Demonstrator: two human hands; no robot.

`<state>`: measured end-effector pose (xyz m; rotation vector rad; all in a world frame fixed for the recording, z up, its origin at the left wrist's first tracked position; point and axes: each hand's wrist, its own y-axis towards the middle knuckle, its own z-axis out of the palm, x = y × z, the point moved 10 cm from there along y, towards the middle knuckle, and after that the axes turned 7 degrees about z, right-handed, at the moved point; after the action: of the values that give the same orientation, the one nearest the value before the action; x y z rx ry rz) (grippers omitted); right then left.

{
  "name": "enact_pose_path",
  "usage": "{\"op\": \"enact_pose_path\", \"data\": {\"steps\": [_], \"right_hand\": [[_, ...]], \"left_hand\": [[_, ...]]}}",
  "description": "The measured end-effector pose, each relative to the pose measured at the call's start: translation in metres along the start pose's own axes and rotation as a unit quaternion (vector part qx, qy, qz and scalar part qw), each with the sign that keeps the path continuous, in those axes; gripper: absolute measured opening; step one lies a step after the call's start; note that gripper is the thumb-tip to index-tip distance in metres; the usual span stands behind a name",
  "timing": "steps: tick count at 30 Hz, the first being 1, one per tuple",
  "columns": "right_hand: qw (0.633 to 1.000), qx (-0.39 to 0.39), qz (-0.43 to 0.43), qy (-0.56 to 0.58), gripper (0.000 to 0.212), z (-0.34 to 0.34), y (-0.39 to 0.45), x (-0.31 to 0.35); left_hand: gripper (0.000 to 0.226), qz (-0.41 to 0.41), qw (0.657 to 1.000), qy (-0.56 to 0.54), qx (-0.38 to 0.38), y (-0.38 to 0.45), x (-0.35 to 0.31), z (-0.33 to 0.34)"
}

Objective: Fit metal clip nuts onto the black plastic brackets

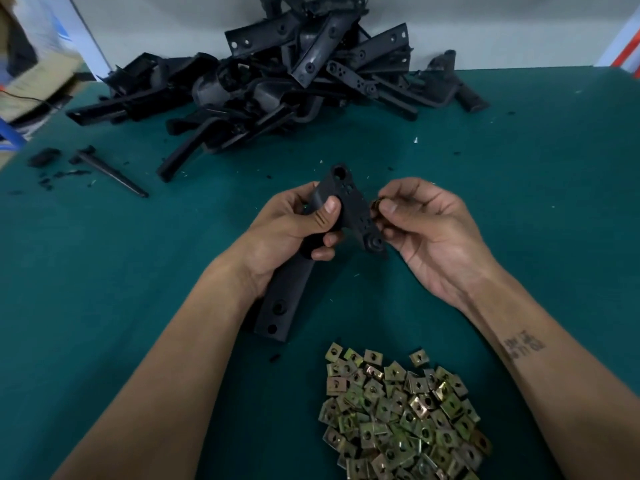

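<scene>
Bracket [349, 202] gripped in left hand [294, 230] — clip nut [375, 205] pinched by right hand [426, 230]

We see a table [519, 202] with a dark green cover, which fills most of the view. Behind it, far beyond the fingers, stands a plain pale wall [467, 26]. At the far left of the fingers a cardboard box [31, 81] appears blurred, with something blue under it. At the far right corner an orange and blue edge [628, 46] shows. The light is soft and even.
</scene>
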<state>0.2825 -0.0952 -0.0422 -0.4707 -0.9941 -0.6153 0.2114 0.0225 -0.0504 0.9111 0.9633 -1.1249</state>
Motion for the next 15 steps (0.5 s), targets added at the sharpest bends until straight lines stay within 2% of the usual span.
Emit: {"op": "enact_pose_path", "data": {"steps": [8,15], "right_hand": [[0.997,-0.022,0.001,-0.069,0.011,0.0003,0.0007,-0.0026],[0.999,-0.001,-0.007,-0.032,0.01,0.0027,-0.0017,0.0001]], "left_hand": [[0.018,0.025,0.999,-0.013,-0.024,-0.0005,-0.0067,-0.0037],[0.02,0.025,0.999,-0.031,-0.021,0.0009,-0.0044,-0.0067]]}}
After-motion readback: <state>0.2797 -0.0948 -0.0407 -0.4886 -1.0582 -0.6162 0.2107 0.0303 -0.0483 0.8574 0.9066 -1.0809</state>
